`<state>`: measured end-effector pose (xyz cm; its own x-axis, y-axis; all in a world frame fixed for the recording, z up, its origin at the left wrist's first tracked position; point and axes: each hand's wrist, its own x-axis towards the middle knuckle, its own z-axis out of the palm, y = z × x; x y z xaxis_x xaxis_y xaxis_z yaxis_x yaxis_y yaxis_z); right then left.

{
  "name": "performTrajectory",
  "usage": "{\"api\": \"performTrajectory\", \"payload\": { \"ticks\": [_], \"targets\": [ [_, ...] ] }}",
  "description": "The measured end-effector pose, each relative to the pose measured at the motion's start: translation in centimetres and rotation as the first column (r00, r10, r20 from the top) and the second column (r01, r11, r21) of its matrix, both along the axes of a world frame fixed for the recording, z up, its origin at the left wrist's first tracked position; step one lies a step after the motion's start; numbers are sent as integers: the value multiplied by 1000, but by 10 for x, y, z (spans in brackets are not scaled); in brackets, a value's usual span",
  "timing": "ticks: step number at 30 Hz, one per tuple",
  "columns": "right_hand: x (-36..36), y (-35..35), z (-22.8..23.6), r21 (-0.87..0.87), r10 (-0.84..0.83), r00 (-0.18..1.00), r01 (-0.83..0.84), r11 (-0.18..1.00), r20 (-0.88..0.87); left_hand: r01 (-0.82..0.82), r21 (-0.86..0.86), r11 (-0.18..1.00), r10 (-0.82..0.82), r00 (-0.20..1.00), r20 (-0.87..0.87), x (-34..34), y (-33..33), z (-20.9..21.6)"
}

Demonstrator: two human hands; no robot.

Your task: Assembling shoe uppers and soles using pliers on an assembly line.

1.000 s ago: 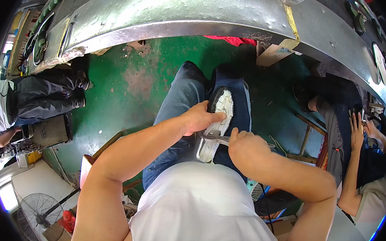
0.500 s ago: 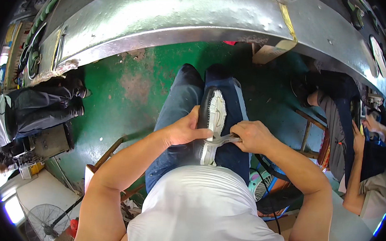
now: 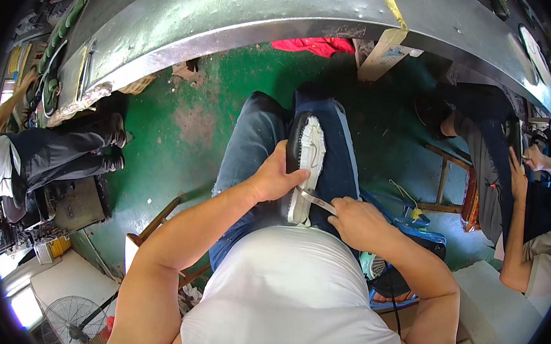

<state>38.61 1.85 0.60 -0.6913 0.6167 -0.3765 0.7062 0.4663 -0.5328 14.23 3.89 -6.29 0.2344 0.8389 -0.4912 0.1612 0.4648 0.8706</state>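
Note:
Across my thighs lies a black shoe upper [image 3: 294, 149], sole side up, with a pale gathered edge and whitish underside [image 3: 312, 152] showing. My left hand [image 3: 276, 175] is closed round its left side, thumb pressed over the bottom near the middle. In my right hand [image 3: 361, 221] is a pair of silver metal pincers [image 3: 317, 201], gripped by the handles. Their tip meets the shoe's underside just below my left thumb. My right palm hides the handle ends.
A metal-topped workbench [image 3: 248, 17] curves across ahead, with red cloth [image 3: 316, 45] beneath it. People sit at left and right; the right one's arm [image 3: 518, 195] shows. Near my right side are a blue-framed chair [image 3: 424, 233] and small fan [image 3: 371, 265]. A standing fan [image 3: 73, 324] is lower left.
My right hand has lowered slightly and turned the pincers, so they now slant down to the right. The left hand still holds the shoe upper. My view has shifted a little.

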Motion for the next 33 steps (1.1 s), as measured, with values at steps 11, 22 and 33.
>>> {"api": "performTrajectory", "payload": {
  "ticks": [11,22,33],
  "targets": [
    [1,-12,-5,-170,-33,999,33,985,9,-3,-30,1000,1,997,-74,7,-6,0],
    [13,-16,-15,-170,-17,995,34,985,99,69,184,981,-51,994,-100,2,-30,-2],
    [-19,21,0,-523,-500,830,320,790,-249,-74,143,987,77,997,-16,12,-60,-35]
  ]
}}
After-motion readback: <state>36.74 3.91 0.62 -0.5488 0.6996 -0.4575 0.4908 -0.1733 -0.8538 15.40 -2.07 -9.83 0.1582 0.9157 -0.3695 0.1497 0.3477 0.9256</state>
